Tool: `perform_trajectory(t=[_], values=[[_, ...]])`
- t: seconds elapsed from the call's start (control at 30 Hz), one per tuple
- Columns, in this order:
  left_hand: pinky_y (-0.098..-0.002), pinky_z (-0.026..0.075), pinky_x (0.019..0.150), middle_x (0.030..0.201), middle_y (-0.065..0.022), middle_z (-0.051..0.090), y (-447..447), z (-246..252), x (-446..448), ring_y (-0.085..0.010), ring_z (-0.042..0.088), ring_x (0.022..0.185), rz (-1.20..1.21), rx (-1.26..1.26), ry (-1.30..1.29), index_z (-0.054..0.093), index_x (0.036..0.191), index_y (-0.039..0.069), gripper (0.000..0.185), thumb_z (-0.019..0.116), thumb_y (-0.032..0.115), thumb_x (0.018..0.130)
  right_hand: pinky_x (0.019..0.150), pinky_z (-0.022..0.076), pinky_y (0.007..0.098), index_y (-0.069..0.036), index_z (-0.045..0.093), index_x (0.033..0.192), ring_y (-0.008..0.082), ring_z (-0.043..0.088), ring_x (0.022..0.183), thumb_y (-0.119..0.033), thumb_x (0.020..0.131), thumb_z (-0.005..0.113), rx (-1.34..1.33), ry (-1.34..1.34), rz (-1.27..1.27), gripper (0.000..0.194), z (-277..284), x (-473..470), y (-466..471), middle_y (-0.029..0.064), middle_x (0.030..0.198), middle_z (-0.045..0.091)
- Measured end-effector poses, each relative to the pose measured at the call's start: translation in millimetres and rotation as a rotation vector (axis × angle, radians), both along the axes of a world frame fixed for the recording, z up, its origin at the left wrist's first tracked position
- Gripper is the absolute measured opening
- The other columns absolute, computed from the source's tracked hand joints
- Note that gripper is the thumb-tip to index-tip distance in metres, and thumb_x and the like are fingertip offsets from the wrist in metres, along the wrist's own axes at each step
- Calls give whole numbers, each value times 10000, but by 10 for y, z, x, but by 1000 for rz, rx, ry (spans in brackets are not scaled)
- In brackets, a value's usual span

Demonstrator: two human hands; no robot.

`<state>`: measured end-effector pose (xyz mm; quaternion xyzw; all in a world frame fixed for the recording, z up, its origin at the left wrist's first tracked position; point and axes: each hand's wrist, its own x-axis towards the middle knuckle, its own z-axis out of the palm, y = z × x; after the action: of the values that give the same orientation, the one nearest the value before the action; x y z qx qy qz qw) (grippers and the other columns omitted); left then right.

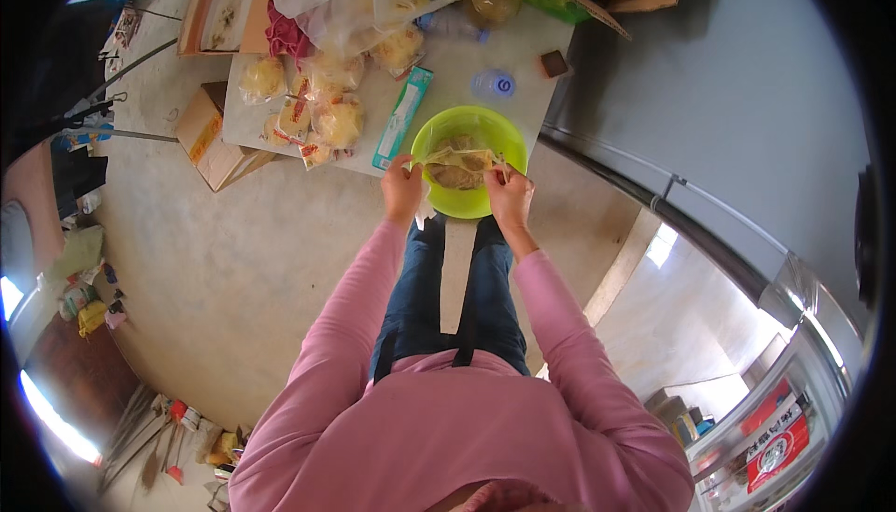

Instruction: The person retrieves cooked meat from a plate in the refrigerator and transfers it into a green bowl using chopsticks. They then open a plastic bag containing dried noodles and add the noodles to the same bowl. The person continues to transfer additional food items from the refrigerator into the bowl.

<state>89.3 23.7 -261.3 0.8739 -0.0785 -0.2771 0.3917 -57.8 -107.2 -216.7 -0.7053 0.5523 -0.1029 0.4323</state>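
Note:
A lime-green plastic basin [514, 148] stands at the table's near edge, with brownish lumps of food [455, 177] inside. Both hands grip a thin piece of clear plastic [458, 153], stretched across above the basin. At the basin's left rim, my left hand [401, 193] pinches one side of it. My right hand [511, 197] pinches the other side near the right rim. A white scrap [424, 212] hangs below the left hand; what it is cannot be told. Whether the plastic is a bag or a sheet is unclear.
Left of the basin lies a long teal box [403, 116]. Several plastic-wrapped yellowish food packs [337, 120] cover the table's left side. A clear plastic bottle [493, 83] and a small dark brown block [554, 64] are behind. A grey panel [700, 106] rises at right.

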Motion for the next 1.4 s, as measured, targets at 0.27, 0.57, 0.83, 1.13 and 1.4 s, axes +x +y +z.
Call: perform_trajectory(t=[0.27, 0.57, 0.83, 1.13, 1.4], values=[[-272, 407, 427, 660, 2, 608, -191, 282, -326, -87, 561, 534, -35, -144, 884, 676, 995, 34, 196, 649, 206, 906, 582, 493, 439, -32, 643, 759, 382, 630, 646, -236, 821, 664, 26, 44, 115, 214, 11, 13, 81, 200, 682, 624], [-245, 420, 429, 791, -8, 646, -275, 126, -380, -92, 587, 568, 164, -267, 1149, 684, 963, 30, 138, 591, 120, 915, 591, 503, 446, -86, 615, 769, 343, 652, 683, -230, 826, 688, -199, 86, 434, 172, 69, -74, 153, 128, 715, 655], [-283, 277, 377, 670, -18, 577, -314, -81, -421, -127, 450, 437, 162, -145, 1073, 690, 875, 111, 115, 646, 216, 856, 587, 520, 412, -102, 638, 788, 298, 666, 684, -187, 802, 685, -245, 22, 543, 98, -11, -108, 141, 89, 752, 667], [-292, 346, 378, 646, -9, 568, -342, 29, -424, -132, 514, 480, 80, -134, 985, 667, 880, 49, 96, 625, 135, 882, 646, 530, 446, -134, 721, 992, 339, 673, 704, -289, 855, 605, 26, 256, 470, 238, -52, -170, -187, 147, 737, 681], [-281, 336, 483, 627, 22, 519, -151, 149, -485, -90, 462, 538, -164, -182, 864, 664, 809, 38, 155, 623, 165, 886, 536, 530, 416, -129, 622, 1065, 285, 690, 630, -235, 832, 624, -524, 382, 776, 256, -454, 330, -857, 80, 716, 693]])
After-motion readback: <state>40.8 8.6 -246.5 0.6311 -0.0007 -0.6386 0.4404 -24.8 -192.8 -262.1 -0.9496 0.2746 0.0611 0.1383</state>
